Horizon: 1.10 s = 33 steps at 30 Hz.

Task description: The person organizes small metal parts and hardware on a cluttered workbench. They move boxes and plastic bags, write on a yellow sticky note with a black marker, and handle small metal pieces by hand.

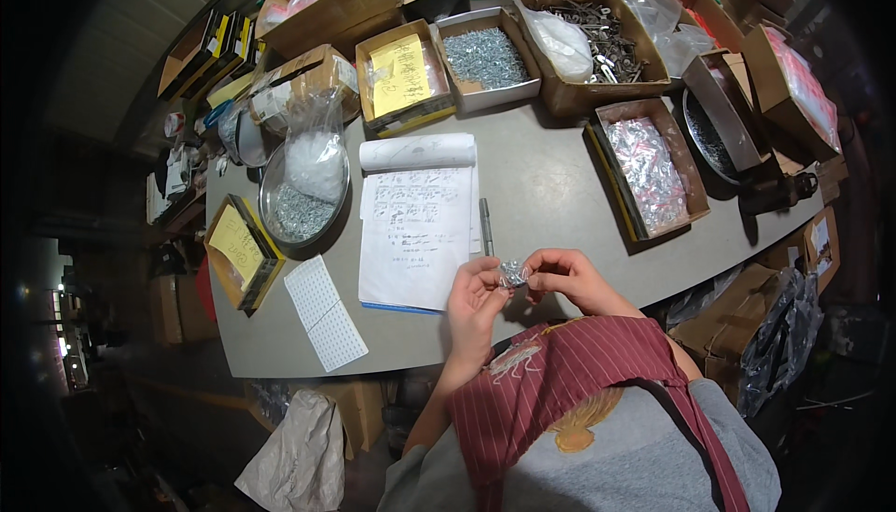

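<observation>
Small clear packet (512, 274) of silvery bits; crinkled, pinched between both hands.

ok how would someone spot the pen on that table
Start at the grey table and find the open notebook lying in its middle. The pen lies along the notebook's right edge, just above the two hands holding a small clear bag. It is the only thin dark stick there; everything else around is boxes, bags or paper.

I see the notepad (417, 223) lying mid-table with a pen (485, 226) just right of it, a metal bowl (303, 196) to its left, and boxes of screws (487, 59) behind.
</observation>
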Each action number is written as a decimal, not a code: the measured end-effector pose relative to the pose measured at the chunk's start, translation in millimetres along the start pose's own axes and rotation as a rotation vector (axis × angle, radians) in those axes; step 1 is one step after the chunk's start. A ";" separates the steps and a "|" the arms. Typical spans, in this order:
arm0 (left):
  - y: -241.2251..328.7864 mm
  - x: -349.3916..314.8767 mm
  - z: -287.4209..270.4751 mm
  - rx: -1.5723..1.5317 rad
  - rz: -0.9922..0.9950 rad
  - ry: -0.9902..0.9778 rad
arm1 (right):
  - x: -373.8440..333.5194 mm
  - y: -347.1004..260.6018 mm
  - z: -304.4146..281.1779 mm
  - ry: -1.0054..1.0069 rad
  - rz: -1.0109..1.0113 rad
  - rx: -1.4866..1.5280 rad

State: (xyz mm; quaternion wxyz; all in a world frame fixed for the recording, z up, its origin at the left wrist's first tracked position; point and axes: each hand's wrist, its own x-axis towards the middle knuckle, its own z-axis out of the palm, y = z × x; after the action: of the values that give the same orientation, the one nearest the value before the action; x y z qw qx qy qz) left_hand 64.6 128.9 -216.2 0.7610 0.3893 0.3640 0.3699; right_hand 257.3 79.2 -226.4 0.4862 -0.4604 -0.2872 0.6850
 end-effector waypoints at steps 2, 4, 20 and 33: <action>-2.7 0.0 -2.4 0.039 0.015 -0.013 | 0.5 1.7 -0.3 -0.001 -0.008 -0.018; -6.5 0.4 -4.0 0.077 0.033 -0.032 | 1.2 4.1 -0.8 0.000 -0.023 -0.031; -12.3 -3.4 -1.8 0.308 0.118 0.001 | 3.7 15.0 -0.2 0.042 -0.067 -0.097; -8.7 -3.4 0.3 -0.040 0.042 -0.026 | 2.1 11.2 4.1 0.134 -0.325 -0.355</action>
State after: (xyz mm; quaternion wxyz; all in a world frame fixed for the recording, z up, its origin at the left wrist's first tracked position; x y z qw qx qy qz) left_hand 65.7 122.2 -222.6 0.7654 0.3865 0.3383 0.3878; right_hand 248.9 77.3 -234.8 0.5196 -0.5305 -0.4405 0.5046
